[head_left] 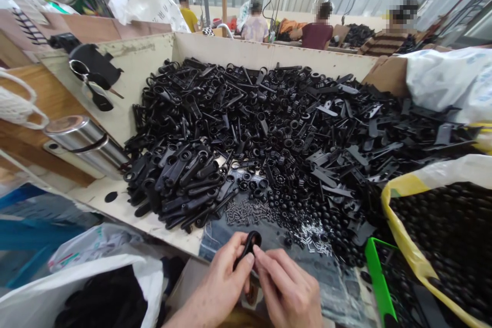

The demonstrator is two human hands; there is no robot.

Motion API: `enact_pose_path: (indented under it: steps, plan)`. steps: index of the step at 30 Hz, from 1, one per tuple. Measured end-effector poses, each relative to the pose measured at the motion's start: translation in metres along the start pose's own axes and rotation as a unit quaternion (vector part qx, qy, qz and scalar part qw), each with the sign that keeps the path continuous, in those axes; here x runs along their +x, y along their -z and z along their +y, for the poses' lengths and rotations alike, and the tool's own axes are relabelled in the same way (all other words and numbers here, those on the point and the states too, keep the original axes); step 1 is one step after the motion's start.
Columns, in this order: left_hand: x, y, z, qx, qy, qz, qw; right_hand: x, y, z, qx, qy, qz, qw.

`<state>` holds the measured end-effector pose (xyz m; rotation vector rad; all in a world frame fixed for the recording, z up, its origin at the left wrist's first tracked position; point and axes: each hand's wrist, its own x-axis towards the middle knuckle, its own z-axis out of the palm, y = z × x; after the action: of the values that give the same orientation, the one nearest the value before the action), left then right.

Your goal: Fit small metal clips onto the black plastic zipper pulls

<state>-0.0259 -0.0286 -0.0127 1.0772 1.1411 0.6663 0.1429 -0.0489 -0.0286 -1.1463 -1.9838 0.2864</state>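
My left hand (221, 277) and my right hand (288, 289) meet low in the middle of the view, and both fingers pinch a black plastic looped part (249, 245). Its lower end is partly hidden by my fingers. Just beyond my hands lies a spread of small black beads (307, 210), tiny grey screws (246, 211) and short silver pieces (313, 238). Behind these rises a large heap of black plastic levers and rings (261, 133) inside a pale wooden bin (269, 51).
A yellow-rimmed bag of round black parts (442, 230) and a green crate edge (378, 279) sit to the right. A steel cylinder (84, 146) and scissors (80, 69) lie on the left. White sacks (100, 292) sit at lower left. Several co-workers (323, 25) sit beyond the bin.
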Motion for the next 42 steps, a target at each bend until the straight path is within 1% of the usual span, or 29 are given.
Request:
enact_pose_path:
  steps: [3,6,8,11,13,16,18,20,22,26,29,32,36,38,39,42]
  plan:
    - [0.006,0.002,-0.013,-0.015,-0.019,0.045,0.999,0.000,0.004,0.000,-0.080,0.037,-0.047,0.995]
    - [0.008,0.003,-0.021,-0.031,-0.033,0.052,0.998,0.000,0.006,-0.001,-0.125,0.053,-0.061,0.989]
    - [0.008,0.003,-0.024,-0.037,-0.037,0.054,0.997,-0.001,0.007,-0.002,-0.131,0.048,-0.076,0.987]
    - [0.008,0.003,-0.027,-0.045,-0.041,0.073,0.995,-0.001,0.015,-0.002,-0.088,0.022,-0.124,0.988]
    - [0.009,0.002,-0.027,-0.048,-0.037,0.075,0.995,-0.001,0.022,0.000,-0.037,-0.017,-0.152,0.988]
    - [0.010,0.002,-0.027,-0.048,-0.028,0.052,0.997,0.001,0.030,0.004,0.016,-0.075,-0.149,0.986]
    - [0.010,0.002,-0.027,-0.041,-0.030,0.045,0.998,0.003,0.028,0.006,0.033,-0.073,-0.123,0.989]
    - [0.010,0.002,-0.025,-0.026,-0.034,0.041,0.998,0.006,0.023,0.007,0.037,-0.055,-0.103,0.992]
    - [0.010,0.003,-0.022,-0.001,-0.038,0.038,0.999,0.009,0.017,0.008,0.030,-0.052,-0.095,0.994]
    - [0.006,0.003,-0.013,0.055,-0.040,0.029,0.997,0.012,0.012,0.007,0.040,-0.068,-0.123,0.989]
    - [0.004,0.002,-0.006,0.086,-0.038,0.037,0.995,0.012,0.014,0.006,0.058,-0.091,-0.141,0.984]
    - [0.003,-0.002,-0.003,0.124,-0.032,0.055,0.990,0.013,0.017,0.006,0.085,-0.127,-0.171,0.973]
    - [0.003,-0.007,-0.003,0.166,-0.031,0.118,0.979,0.016,0.017,0.005,0.101,-0.166,-0.207,0.959]
    - [0.004,-0.008,-0.003,0.187,-0.034,0.133,0.973,0.017,0.016,0.004,0.084,-0.171,-0.217,0.957]
    - [0.004,-0.009,-0.003,0.198,-0.035,0.131,0.971,0.018,0.016,0.004,0.066,-0.170,-0.223,0.958]
    - [0.006,-0.010,-0.008,0.225,-0.040,0.123,0.966,0.019,0.013,-0.001,-0.024,-0.168,-0.261,0.950]
